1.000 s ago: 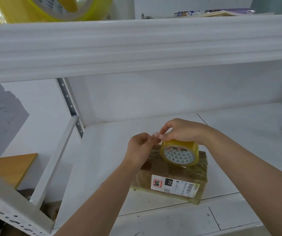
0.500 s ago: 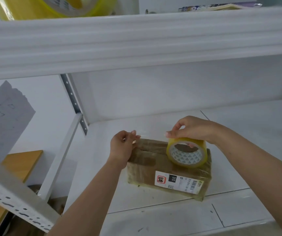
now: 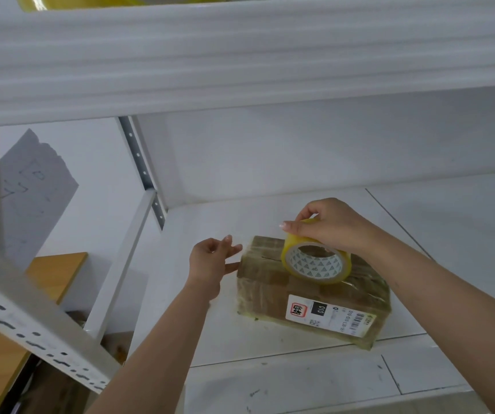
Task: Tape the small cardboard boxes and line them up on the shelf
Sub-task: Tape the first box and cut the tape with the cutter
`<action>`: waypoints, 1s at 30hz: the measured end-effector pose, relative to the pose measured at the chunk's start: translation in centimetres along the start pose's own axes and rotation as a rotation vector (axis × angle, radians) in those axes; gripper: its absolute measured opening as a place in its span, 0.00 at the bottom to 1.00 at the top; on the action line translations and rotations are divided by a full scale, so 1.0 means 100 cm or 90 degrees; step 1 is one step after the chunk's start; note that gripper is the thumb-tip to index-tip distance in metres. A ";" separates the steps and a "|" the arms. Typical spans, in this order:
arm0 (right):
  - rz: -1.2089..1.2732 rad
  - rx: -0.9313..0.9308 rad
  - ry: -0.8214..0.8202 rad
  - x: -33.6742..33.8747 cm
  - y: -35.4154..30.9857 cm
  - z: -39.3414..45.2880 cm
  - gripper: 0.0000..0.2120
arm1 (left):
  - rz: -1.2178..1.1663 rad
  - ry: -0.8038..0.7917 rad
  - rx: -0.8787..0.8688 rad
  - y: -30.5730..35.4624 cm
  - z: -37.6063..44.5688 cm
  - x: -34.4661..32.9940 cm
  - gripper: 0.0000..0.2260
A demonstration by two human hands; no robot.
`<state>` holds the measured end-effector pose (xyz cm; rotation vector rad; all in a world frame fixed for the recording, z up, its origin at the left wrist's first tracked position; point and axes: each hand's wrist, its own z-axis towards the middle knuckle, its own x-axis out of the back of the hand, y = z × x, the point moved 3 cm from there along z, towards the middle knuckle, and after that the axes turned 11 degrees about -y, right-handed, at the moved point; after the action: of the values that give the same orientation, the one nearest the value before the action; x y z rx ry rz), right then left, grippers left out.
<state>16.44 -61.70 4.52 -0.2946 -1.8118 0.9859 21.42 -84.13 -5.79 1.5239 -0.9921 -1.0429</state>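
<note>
Cardboard box [image 3: 306,289], small, brown, wrapped in glossy tape, lies flat on white shelf [image 3: 270,348], approx mid-scene, white label w/ barcode on its near face. Tape roll [image 3: 314,259], yellow, stands tilted on box top, right of centre. Right hand [image 3: 326,224] grips roll from above, fingers curled over its rim. Left hand [image 3: 210,261] sits just left of box, fingers loose & spread, holding nothing; thumb tip looks to touch box's left edge. Upper shelf beam [image 3: 240,61] runs across the far top.

Glossy yellow tape roll [image 3: 314,261] on tape-wrapped, shiny brown cardboard box [image 3: 311,291]; matt white shelf [image 3: 270,348].
</note>
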 end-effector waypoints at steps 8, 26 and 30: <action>-0.020 -0.008 0.028 -0.004 -0.001 0.003 0.19 | 0.254 -0.018 0.131 -0.033 0.000 0.003 0.22; -0.046 -0.012 0.043 -0.005 -0.003 0.003 0.16 | 0.413 -0.076 0.144 -0.022 0.001 -0.001 0.09; -0.069 -0.015 0.025 -0.007 -0.005 0.004 0.19 | 0.506 -0.067 -0.150 0.028 0.003 -0.031 0.12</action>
<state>16.54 -62.64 4.41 -0.2268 -1.7861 0.8784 20.00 -81.72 -2.62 0.7607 -1.3369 -0.6311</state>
